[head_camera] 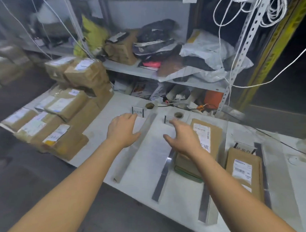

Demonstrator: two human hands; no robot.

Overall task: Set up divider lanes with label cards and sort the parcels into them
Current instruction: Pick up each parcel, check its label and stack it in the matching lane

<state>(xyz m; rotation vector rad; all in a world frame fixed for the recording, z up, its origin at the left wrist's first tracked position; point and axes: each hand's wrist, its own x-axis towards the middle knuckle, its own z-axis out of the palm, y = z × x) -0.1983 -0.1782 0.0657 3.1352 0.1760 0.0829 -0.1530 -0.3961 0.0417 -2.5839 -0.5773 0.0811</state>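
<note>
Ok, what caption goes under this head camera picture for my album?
Left hand and right hand reach for label cards on a white table; parcels lie in two lanes.

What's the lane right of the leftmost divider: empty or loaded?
Empty where visible: bare tabletop between the leftmost divider and the dark divider; the right hand hides part.

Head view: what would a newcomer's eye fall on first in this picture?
Two bare arms reach up the middle, with the left hand and the right hand open over the white table, near two small label cards. A pile of parcels fills the table's left end, and two flat parcels lie in lanes between dividers on the right. Behind, a shelf holds crumpled bags.
</note>
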